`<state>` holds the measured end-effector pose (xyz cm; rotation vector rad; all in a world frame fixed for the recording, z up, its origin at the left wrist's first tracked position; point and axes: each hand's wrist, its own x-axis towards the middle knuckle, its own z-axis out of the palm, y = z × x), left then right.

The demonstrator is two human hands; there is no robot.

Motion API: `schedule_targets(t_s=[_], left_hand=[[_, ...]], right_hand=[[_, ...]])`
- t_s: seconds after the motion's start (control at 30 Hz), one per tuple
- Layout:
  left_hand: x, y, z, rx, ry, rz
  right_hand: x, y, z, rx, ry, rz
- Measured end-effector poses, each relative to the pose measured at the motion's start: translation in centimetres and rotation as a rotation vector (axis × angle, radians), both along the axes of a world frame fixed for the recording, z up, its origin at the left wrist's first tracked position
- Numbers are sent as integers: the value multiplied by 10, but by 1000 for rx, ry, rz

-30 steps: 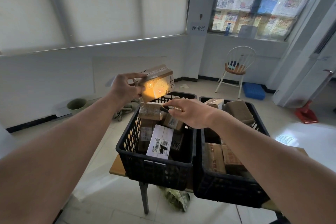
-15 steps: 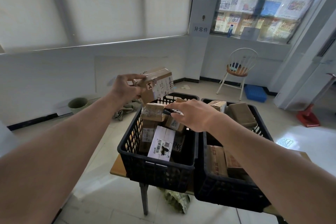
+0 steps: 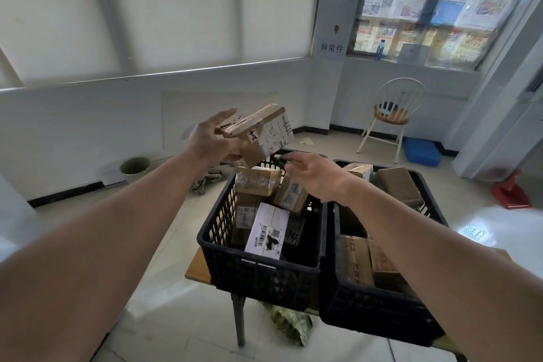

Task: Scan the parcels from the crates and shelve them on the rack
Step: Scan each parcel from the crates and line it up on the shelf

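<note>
My left hand (image 3: 213, 138) holds a small taped cardboard parcel (image 3: 260, 134) tilted in the air above the far rim of the left black crate (image 3: 258, 267), its white label turned toward me. My right hand (image 3: 313, 175) grips a small black scanner (image 3: 280, 162) that points up at the parcel from just below it. The left crate holds several parcels, among them a white box with a barcode (image 3: 267, 232). A second black crate (image 3: 379, 306) beside it on the right holds several brown parcels.
Both crates sit on a small wooden table (image 3: 197, 269) over a tiled floor. A white chair (image 3: 392, 114) and a blue tray (image 3: 421, 151) stand by the far wall. A green bin (image 3: 135, 169) is at the left wall, a red dustpan (image 3: 511, 192) at the right.
The orange scan light on the parcel has gone out. My left hand has tilted the parcel and loosened its fingers; my right hand with the scanner has dropped slightly.
</note>
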<state>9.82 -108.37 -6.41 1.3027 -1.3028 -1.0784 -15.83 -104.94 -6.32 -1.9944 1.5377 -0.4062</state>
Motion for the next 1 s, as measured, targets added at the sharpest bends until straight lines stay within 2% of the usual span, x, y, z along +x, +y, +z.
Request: schedule_targets(t_s=[0.13, 0.23, 0.43, 0.67, 1.0], left_hand=[[-10, 25, 10, 17, 16, 32], [-16, 46, 15, 24, 49, 16], [-34, 100, 22, 22, -29, 98], [-60, 192, 28, -11, -256, 382], [-64, 371, 55, 5, -356, 682]], right_hand=[[7, -4, -3, 29, -164, -103], [11, 0, 4, 37, -247, -95], [15, 16, 9, 31, -416, 21], [19, 47, -6, 20, -554, 207], [81, 166, 24, -143, -652, 555]])
